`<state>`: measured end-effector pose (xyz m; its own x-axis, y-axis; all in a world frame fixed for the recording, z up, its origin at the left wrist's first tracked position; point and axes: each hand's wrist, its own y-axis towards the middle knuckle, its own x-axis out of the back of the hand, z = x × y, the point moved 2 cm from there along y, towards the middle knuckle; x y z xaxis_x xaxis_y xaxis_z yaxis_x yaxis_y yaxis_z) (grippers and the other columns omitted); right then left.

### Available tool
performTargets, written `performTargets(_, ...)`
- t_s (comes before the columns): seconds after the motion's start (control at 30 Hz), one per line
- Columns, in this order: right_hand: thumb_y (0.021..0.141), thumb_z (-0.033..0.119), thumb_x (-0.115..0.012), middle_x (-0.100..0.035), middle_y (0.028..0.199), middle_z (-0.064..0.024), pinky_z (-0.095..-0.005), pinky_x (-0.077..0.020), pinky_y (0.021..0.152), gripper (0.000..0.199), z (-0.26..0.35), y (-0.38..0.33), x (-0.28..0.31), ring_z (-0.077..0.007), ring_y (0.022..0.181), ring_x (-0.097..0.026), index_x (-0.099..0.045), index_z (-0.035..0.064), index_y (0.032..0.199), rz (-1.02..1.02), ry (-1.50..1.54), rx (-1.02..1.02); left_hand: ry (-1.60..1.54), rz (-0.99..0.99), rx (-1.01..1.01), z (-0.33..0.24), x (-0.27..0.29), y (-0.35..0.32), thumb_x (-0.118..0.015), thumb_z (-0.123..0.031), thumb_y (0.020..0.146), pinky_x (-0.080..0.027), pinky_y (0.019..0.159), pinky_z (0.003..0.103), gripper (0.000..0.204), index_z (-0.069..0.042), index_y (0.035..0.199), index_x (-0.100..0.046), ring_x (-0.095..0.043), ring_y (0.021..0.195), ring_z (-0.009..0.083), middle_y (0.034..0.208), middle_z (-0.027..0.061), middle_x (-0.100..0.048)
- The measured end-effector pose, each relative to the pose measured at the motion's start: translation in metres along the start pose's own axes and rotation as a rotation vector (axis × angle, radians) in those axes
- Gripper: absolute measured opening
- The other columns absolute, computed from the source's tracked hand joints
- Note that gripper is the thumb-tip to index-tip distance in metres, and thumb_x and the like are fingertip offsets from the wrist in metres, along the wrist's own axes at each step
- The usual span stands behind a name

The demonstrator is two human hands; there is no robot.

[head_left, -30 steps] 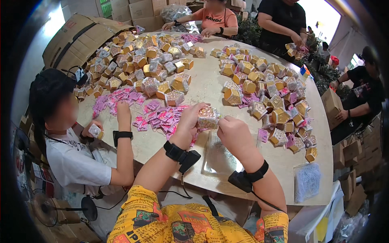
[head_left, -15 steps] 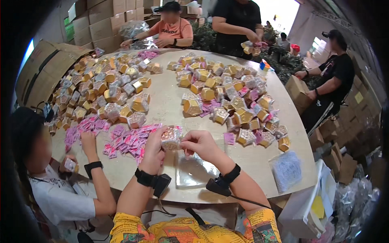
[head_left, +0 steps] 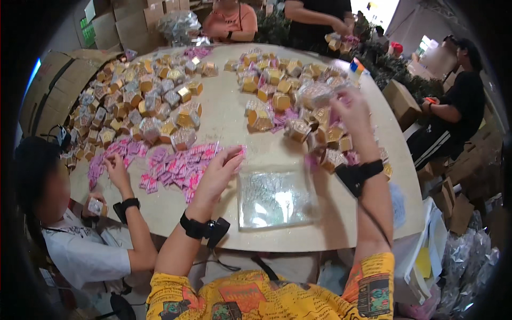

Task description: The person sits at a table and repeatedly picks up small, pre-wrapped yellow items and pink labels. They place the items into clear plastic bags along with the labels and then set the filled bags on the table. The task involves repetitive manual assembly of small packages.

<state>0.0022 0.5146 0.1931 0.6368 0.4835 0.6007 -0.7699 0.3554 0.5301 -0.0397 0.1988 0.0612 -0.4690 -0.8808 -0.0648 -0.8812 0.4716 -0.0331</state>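
Note:
My left hand [head_left: 220, 173] is above the table by the heap of pink-and-white packets [head_left: 173, 168], its fingers stretched out. A bit of pink shows at its fingertips; whether it touches them I cannot tell. My right hand [head_left: 352, 112] reaches over the right-hand pile of gold boxes [head_left: 282, 101], smeared by motion. Right beside its fingers is a blurred, clear-wrapped gold box [head_left: 314, 94]; whether they still hold it I cannot tell. Between my forearms lies a flat stack of clear plastic bags [head_left: 277, 202].
A larger pile of wrapped gold boxes [head_left: 144, 101] covers the far left, beside a big carton [head_left: 53, 98]. At left, a co-worker's hand [head_left: 118, 170] is over the packets. A bluish bag [head_left: 397, 205] lies at the right edge. Other people stand around the table [head_left: 224, 117].
Both hands were together around a wrapped box; they are now apart. My right hand has swung far right over the pile with a box beside it. My left hand has opened.

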Motion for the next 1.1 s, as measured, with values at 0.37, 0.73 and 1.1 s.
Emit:
performTargets(0.37, 0.072, 0.017, -0.073, -0.059, 0.105, -0.0148, -0.0425, -0.0501, 0.079, 0.031, -0.002, -0.149, -0.118, -0.0353, 0.095, -0.060, -0.063, 0.0046, 0.098, 0.746, -0.343, 0.144, 0.877, 0.247, -0.437, 0.014, -0.020, -0.055, -0.070, -0.016, 0.074, -0.041, 0.094, 0.040, 0.034, -0.001, 0.104, -0.062, -0.051, 0.106, 0.0345, 0.108, 0.0151, -0.055)
performTargets(0.73, 0.068, 0.010, -0.075, -0.065, 0.074, -0.0116, -0.0334, -0.0487, 0.064, 0.019, -0.017, -0.157, -0.118, -0.0218, 0.069, -0.062, -0.063, -0.0006, 0.078, 0.928, 0.040, -0.067, 0.942, -0.303, -0.447, -0.016, 0.048, -0.003, -0.068, -0.018, 0.076, -0.047, 0.079, 0.039, 0.021, -0.003, 0.090, -0.067, -0.060, 0.091, 0.0318, 0.092, 0.0152, -0.063)
performTargets(1.1, 0.073, 0.000, -0.067, -0.060, 0.068, -0.0034, -0.0241, -0.0469, 0.060, 0.008, -0.004, -0.160, -0.099, -0.0084, 0.067, -0.057, -0.064, -0.0032, 0.080, 0.842, 0.203, -0.225, 1.506, 0.005, -0.223, 0.040, 0.011, 0.090, -0.058, -0.009, 0.077, -0.051, 0.078, 0.045, 0.017, -0.004, 0.088, -0.070, -0.063, 0.093, 0.0324, 0.096, 0.0152, -0.065)
